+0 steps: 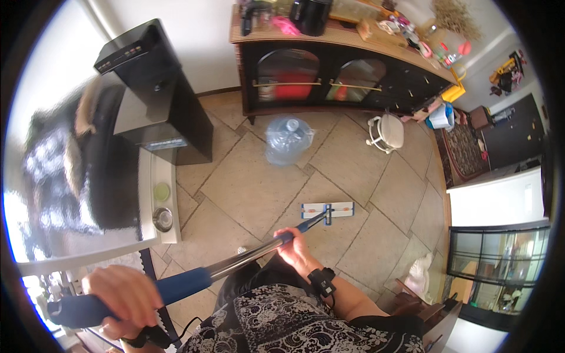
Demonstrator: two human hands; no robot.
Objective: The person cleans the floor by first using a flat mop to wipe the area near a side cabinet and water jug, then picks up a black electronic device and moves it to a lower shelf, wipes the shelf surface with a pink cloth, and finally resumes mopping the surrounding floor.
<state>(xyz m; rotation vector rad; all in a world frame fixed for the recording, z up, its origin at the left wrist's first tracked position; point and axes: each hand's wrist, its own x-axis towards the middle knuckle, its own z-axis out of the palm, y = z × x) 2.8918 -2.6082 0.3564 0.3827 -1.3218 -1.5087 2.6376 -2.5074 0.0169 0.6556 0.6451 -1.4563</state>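
Observation:
A flat mop [220, 266] with a blue grip and a metal pole slants across the picture from lower left to the middle. My left hand [120, 297] is wrapped round the thick blue grip at its upper end. Farther down the pole, my right hand [292, 246] is closed round it near a blue collar. The mop's flat white and blue head [328, 210] lies on the tiled floor [253, 188]. Beyond it stands a large clear blue water bottle [288, 140], nearest the cabinet.
A dark cabinet [323, 76] with a crowded top lines the far wall. To the left stand a black water dispenser [165, 106] and a white ledge holding a metal bowl [162, 219]. On the right are a small white stool [386, 132], a white bucket [440, 116] and a glass-fronted cabinet [494, 259].

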